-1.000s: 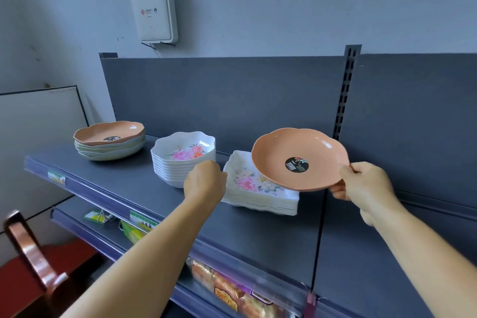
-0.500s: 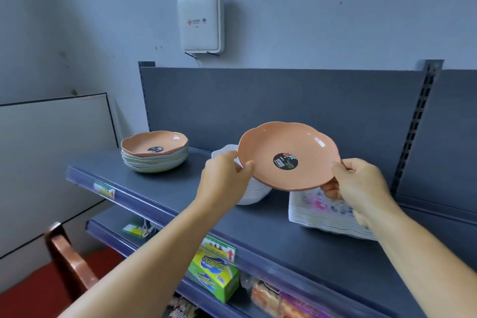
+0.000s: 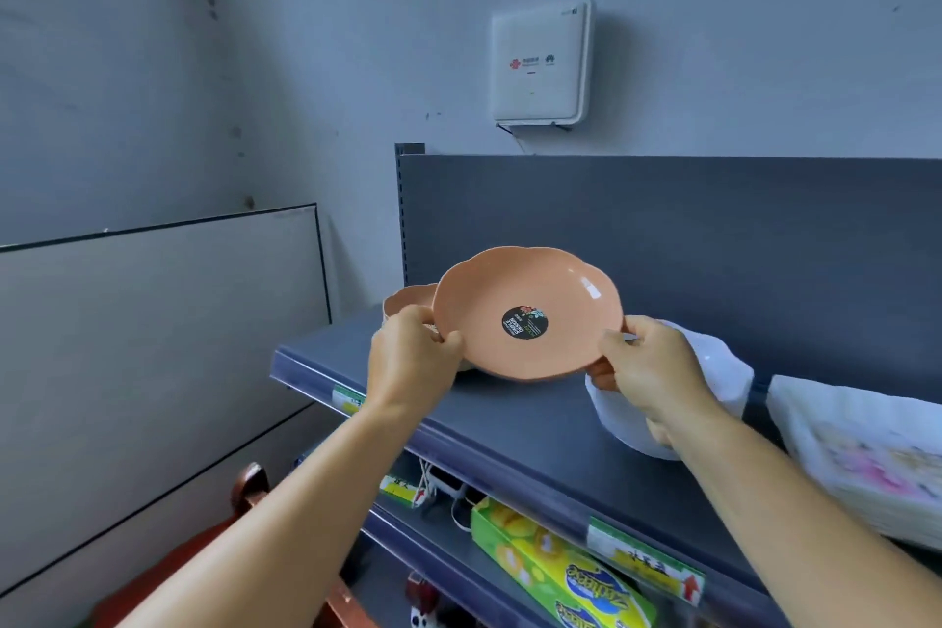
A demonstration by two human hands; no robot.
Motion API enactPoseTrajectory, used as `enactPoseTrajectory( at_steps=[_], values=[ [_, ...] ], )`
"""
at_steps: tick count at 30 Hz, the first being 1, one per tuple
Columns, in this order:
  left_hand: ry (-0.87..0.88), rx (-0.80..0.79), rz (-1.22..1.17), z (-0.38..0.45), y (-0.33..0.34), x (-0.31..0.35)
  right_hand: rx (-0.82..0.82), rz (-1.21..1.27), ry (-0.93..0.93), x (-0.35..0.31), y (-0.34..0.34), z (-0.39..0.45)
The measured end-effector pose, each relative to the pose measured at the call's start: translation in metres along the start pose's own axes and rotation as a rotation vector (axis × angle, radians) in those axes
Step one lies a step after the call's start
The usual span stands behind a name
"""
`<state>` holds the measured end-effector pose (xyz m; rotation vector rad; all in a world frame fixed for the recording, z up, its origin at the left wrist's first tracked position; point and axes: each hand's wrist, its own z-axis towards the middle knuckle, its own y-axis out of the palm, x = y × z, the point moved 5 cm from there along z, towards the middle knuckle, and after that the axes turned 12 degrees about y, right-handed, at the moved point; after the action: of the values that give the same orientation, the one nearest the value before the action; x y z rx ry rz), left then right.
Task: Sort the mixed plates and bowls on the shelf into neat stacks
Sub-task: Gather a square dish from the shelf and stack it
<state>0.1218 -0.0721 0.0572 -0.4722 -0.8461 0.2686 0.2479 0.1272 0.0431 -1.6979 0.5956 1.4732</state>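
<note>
1. Hands: left hand and right hand, both clamped on opposite edges of one orange plate, thumbs on the upper face, remaining fingers beneath the rim. Forearms bare, entering from the near edge.
2. Wall: grey-blue, scuffed, running behind and to the left of the shelving.
3. Shelf back panel: dark grey, upright, behind the top shelf.
4. Top shelf: dark grey, with a clear price strip along its near edge; carries all the tableware listed below.
5. Board: pale, black-edged, leaning at the left wall.
6. Square plates, stacked: white with a pink floral print, at the far right of the shelf, blurred and partly cut by the frame edge.
7. Orange plate: scalloped rim, glossy, tilted with its face towards the camera, held above the left part of the shelf, between the orange stack and the white bowls.
8. White bowls, stacked: just right of the held plate, largely hidden behind the right hand.
9. Wall box: white, rounded corners, small logos, mounted above the back panel.
10. Foil-wrap carton: green and yellow, lying on the lower shelf.
11. Orange plate stack: far left of the shelf, mostly hidden behind the held plate and left hand.
12. Shelf tag: green and white with a red arrow, on the price strip at right.
13. Round label: black, stuck at the held plate's centre; print unreadable.
</note>
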Motion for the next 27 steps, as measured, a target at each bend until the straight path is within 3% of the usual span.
enactPoseTrajectory(
  at_steps=[9, 19, 27],
  values=[
    [-0.125, 0.084, 0.076, 0.062, -0.014, -0.068, -0.005, -0.165, -0.075, -0.030, 0.095, 0.059],
    [-0.266, -0.039, 0.101, 0.107, 0.024, -0.114, 0.027, -0.481, -0.040, -0.024, 0.146, 0.130],
    [-0.254, -0.138, 0.243, 0.118, 0.037, -0.124, 0.004, -0.686, -0.036, -0.012, 0.158, 0.144]
  ],
)
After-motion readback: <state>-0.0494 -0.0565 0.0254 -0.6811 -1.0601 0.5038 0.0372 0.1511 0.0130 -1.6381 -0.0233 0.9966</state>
